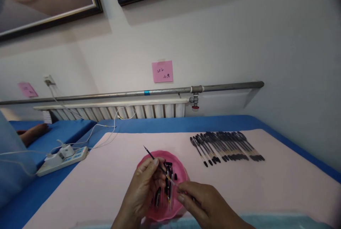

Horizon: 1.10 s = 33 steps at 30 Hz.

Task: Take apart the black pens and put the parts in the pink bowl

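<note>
My left hand (144, 190) and my right hand (204, 202) hover over a pink bowl (149, 159) that holds several black pen parts (168, 179). The left fingers pinch a thin pen refill (153, 158) whose dark tip points up and to the left. The right fingers are closed on the refill's lower, clear end, near a pen barrel; what exactly they grip is partly hidden. To the right, a row of several assembled black pens (226, 145) lies on the pink mat (106, 172).
A white power strip (62, 159) with plugged cables lies on the blue cloth (170, 124) at left. Another person's hand (33, 133) rests at the far left. A radiator (119, 111) and pipe (160, 91) run along the wall behind.
</note>
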Available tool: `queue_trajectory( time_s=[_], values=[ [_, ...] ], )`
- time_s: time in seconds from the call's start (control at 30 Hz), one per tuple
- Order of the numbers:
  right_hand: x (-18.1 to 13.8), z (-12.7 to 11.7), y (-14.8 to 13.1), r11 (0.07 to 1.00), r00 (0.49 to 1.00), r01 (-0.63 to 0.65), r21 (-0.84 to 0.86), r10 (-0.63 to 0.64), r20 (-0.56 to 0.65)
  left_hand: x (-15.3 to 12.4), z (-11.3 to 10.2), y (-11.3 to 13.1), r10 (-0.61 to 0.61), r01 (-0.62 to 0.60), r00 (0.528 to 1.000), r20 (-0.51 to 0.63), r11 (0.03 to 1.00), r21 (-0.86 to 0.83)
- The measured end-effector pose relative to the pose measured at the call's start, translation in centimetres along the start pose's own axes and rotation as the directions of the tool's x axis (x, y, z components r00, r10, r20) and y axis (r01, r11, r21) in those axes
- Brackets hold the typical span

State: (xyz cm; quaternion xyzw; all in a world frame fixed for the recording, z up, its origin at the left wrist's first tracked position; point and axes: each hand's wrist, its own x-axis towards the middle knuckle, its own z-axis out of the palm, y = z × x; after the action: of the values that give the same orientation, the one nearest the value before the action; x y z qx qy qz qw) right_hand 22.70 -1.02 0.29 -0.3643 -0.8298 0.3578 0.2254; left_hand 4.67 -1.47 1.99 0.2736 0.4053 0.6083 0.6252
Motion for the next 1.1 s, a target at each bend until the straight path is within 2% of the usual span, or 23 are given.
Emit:
queue_trajectory(
  time_s=[0.23, 0.4, 0.6, 0.8, 0.97, 1.1],
  values=[
    [0.0, -0.2, -0.2, 1.000, 1.000, -0.021, -0.021, 0.022, 0.019, 0.1, -0.3, 0.4, 0.046, -0.045, 0.997, -0.057, 0.999, 0.008],
    [0.0, -0.1, -0.3, 1.000, 1.000, 0.013, -0.008, -0.013, -0.005, 0.0, 0.0, 0.2, 0.023, -0.022, 1.000, -0.020, 0.998, 0.052],
    [-0.1, -0.1, -0.4, 1.000, 1.000, -0.008, 0.011, 0.008, -0.013, -0.4, 0.1, 0.2, 0.038, -0.037, 0.999, -0.009, 0.993, 0.112],
    [0.0, 0.2, -0.2, 0.997, 0.999, -0.039, 0.064, 0.042, -0.032, -0.5, 0.2, -0.5, 0.018, -0.029, 0.998, 0.053, 0.975, 0.221],
    [0.2, 0.2, 0.1, 0.991, 0.993, -0.072, 0.117, 0.082, -0.083, -0.8, 0.5, -1.0, -0.016, -0.051, 0.988, 0.153, 0.906, 0.420],
    [0.4, -0.2, 0.1, 0.981, 0.979, -0.074, 0.182, 0.106, -0.172, -0.4, -0.3, 0.0, 0.064, -0.075, 0.997, 0.044, 0.928, 0.364]
  ],
)
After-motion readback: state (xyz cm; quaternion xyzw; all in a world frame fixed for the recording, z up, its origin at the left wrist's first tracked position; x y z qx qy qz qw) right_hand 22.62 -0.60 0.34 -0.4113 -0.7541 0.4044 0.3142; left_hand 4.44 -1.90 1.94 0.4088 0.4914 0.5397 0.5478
